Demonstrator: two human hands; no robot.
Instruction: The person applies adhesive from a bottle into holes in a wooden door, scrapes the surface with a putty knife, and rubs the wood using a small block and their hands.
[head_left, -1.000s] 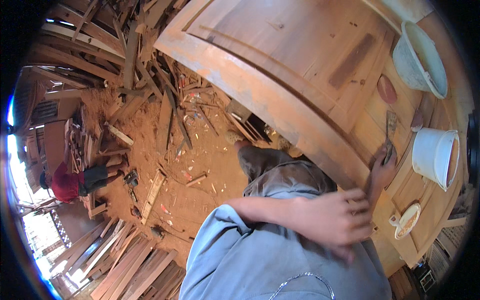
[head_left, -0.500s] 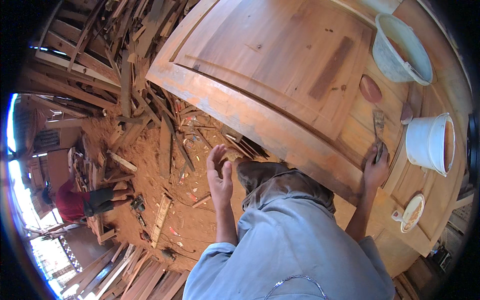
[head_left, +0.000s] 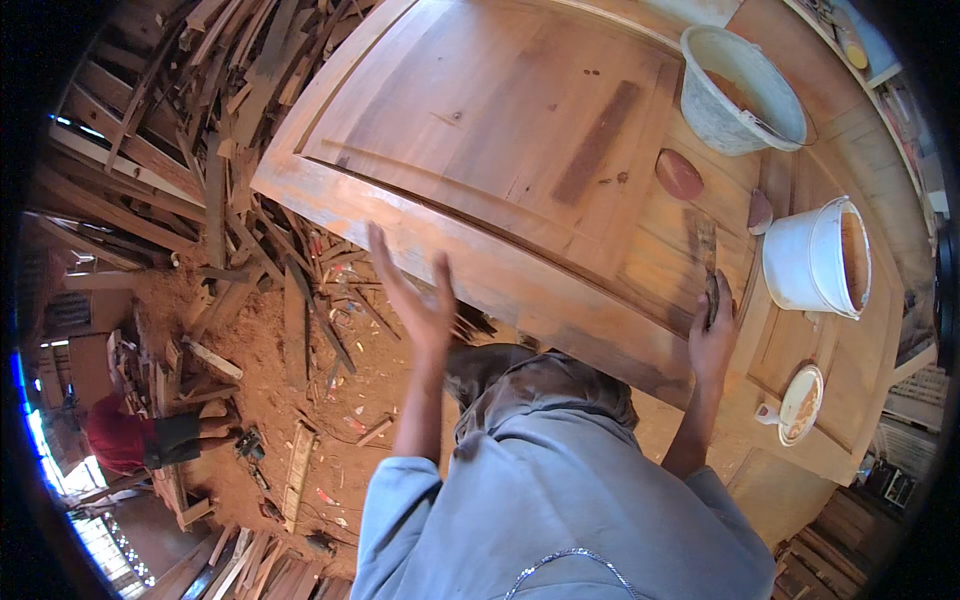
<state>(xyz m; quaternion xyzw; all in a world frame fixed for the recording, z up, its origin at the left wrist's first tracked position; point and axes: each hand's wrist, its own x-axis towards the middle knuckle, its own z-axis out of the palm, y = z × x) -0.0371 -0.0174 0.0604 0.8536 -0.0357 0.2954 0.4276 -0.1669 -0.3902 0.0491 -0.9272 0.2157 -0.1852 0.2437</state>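
Note:
A wooden panel door lies flat in front of me, partly darkened along its panels. My right hand is closed around the handle of a paintbrush, whose bristles rest on or just over the door's right part. My left hand is raised by the door's near edge with fingers spread, holding nothing; whether it touches the edge I cannot tell. Just beyond the brush are a reddish-brown oval piece and a smaller similar piece.
A grey bucket and a white bucket, both with brownish contents, stand to the right. A round lid with brown residue lies nearer. Wood scraps pile up at the left. A person in a red top bends at the far left.
My left hand has risen toward the door's edge and its fingers have spread. The brush stays in my right hand. The whole view has shifted, so the door and buckets appear farther left.

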